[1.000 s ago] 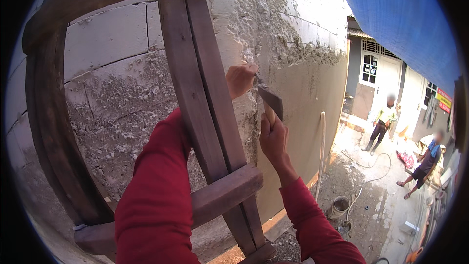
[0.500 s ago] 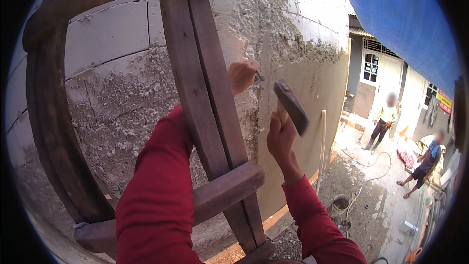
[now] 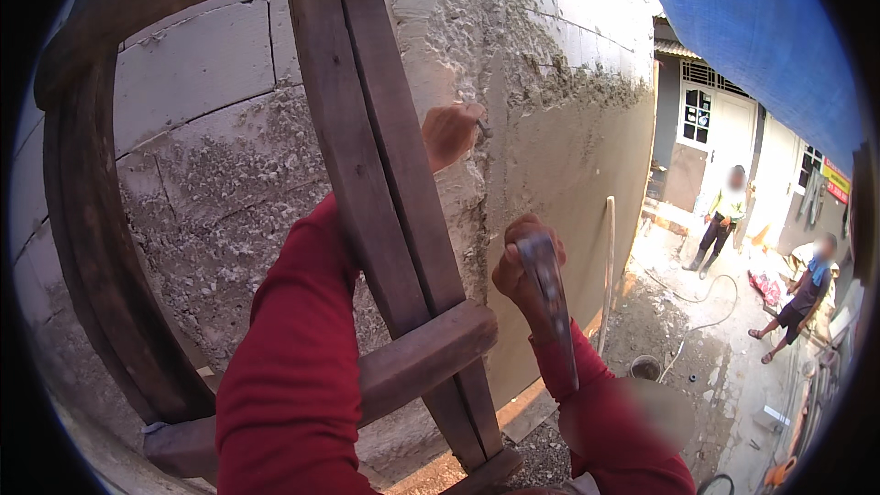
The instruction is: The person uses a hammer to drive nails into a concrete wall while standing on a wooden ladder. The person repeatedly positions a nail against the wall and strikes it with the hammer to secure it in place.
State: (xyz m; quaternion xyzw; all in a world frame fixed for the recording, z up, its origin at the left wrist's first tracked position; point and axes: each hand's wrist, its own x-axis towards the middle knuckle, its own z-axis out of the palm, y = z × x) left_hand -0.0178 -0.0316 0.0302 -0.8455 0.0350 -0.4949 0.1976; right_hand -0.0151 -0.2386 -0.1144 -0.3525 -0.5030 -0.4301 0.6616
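My left hand (image 3: 451, 135) reaches past the wooden ladder-like frame (image 3: 390, 119) and is closed against the rough wall. A short dark metal piece (image 3: 484, 126) pokes out of its fingers at the edge where bare rough masonry meets smoother grey plaster (image 3: 550, 147); most of it is hidden, so I cannot tell its kind. Below and right of that, my right hand (image 3: 521, 266) grips a hammer (image 3: 548, 298). The hammer's head is smeared by motion and hangs in front of my right sleeve, away from the wall.
Timber rungs and a post (image 3: 431, 357) stand between me and the wall. A pole (image 3: 609, 266) leans near the wall's corner. Down on the ground are a bucket (image 3: 645, 368), a hose (image 3: 706, 298) and two people. A blue tarp (image 3: 761, 27) hangs at upper right.
The hammer has swung back from near the wall, down and toward me, with my right hand turning. My left hand stays at nearly the same place on the wall.
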